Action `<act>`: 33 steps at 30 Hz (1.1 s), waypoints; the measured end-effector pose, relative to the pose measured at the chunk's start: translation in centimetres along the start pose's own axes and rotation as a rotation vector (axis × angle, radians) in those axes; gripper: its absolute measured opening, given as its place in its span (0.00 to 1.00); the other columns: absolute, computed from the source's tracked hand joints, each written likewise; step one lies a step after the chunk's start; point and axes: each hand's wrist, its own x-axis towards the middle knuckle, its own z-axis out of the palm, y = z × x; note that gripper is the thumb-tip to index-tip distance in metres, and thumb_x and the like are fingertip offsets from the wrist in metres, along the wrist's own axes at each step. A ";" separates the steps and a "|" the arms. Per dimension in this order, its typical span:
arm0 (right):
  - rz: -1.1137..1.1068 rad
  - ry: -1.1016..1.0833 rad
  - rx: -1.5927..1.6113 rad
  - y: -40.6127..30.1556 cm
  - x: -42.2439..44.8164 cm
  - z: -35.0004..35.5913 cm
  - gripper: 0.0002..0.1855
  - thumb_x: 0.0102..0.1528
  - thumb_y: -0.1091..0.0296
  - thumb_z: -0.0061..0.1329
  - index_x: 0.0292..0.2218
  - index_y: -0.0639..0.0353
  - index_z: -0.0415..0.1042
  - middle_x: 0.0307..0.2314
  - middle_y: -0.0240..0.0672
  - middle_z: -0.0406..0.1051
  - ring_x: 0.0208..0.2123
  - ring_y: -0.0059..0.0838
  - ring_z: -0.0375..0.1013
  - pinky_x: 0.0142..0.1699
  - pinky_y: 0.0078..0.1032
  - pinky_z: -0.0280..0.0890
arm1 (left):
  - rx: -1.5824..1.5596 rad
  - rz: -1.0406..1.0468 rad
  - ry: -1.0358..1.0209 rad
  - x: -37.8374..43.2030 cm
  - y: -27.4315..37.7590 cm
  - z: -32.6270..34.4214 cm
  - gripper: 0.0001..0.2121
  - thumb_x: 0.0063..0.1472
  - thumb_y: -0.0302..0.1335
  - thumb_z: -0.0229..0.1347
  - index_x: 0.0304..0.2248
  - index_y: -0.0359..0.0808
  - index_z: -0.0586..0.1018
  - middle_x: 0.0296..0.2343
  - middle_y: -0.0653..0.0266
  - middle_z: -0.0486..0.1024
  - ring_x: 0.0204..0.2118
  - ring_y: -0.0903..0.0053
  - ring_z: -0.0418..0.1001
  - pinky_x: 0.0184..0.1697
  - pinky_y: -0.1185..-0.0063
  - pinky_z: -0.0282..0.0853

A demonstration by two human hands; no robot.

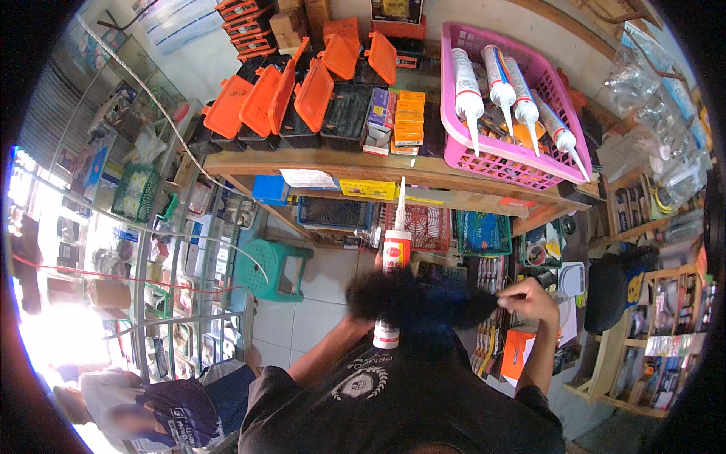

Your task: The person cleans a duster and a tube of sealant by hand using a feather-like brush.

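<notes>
My left hand (358, 322) grips an upright sealant cartridge (387, 339) with a white body, a red and yellow label and a long white nozzle pointing away from me. Much of that hand and the cartridge's middle are hidden by a dark, fuzzy, blurred thing (420, 298), perhaps a cloth or duster, lying across them. At its right end, my right hand (528, 302) pinches it between thumb and fingers. Beyond, a pink plastic basket (449, 119) on the wooden shelf holds several more cartridges (468, 96), nozzles leaning over its near side.
Black boxes with orange lids (229, 108) and small orange cartons (409, 122) line the wooden shelf (340, 162). A green plastic stool (266, 264) stands left. Crates (482, 232) sit below the shelf. Another person (181, 408) is at lower left, near glass display shelves.
</notes>
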 end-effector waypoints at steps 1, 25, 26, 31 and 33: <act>0.005 0.004 0.000 0.4 -0.2 0.0 0.11 0.53 0.70 0.54 0.36 0.67 0.76 0.22 0.36 0.76 0.22 0.16 0.72 0.27 0.19 0.66 | -0.028 -0.083 0.006 -0.6 -0.4 0.2 0.13 0.66 0.33 0.43 0.46 0.36 0.68 0.34 0.61 0.74 0.36 0.80 0.72 0.36 0.80 0.71; 0.034 0.011 0.024 -0.7 -1.0 1.9 0.10 0.52 0.71 0.54 0.36 0.69 0.76 0.19 0.30 0.73 0.20 0.14 0.68 0.25 0.17 0.63 | -0.806 -0.684 0.147 0.1 2.9 -0.8 0.21 0.67 0.45 0.38 0.40 0.36 0.72 0.26 0.69 0.73 0.27 0.78 0.72 0.31 0.80 0.71; 0.018 0.121 0.039 -0.3 -0.7 1.9 0.10 0.52 0.71 0.54 0.35 0.69 0.76 0.20 0.31 0.73 0.20 0.14 0.69 0.25 0.17 0.64 | -0.492 -0.526 0.102 -0.4 2.7 -1.4 0.21 0.67 0.46 0.37 0.41 0.36 0.71 0.26 0.69 0.73 0.27 0.78 0.72 0.31 0.80 0.71; -0.043 0.017 0.020 -2.1 -1.4 1.5 0.10 0.52 0.70 0.54 0.33 0.69 0.77 0.19 0.31 0.73 0.19 0.15 0.68 0.24 0.17 0.62 | -0.306 -0.208 0.120 1.7 7.6 0.9 0.19 0.67 0.42 0.36 0.45 0.36 0.69 0.31 0.62 0.75 0.29 0.76 0.74 0.33 0.78 0.73; -0.010 0.016 0.015 -2.3 -1.7 1.4 0.10 0.51 0.71 0.54 0.34 0.69 0.76 0.19 0.32 0.73 0.19 0.15 0.68 0.24 0.18 0.62 | -0.844 -0.418 -0.039 2.5 6.1 -0.3 0.19 0.67 0.42 0.36 0.45 0.36 0.68 0.32 0.61 0.74 0.30 0.74 0.75 0.33 0.77 0.73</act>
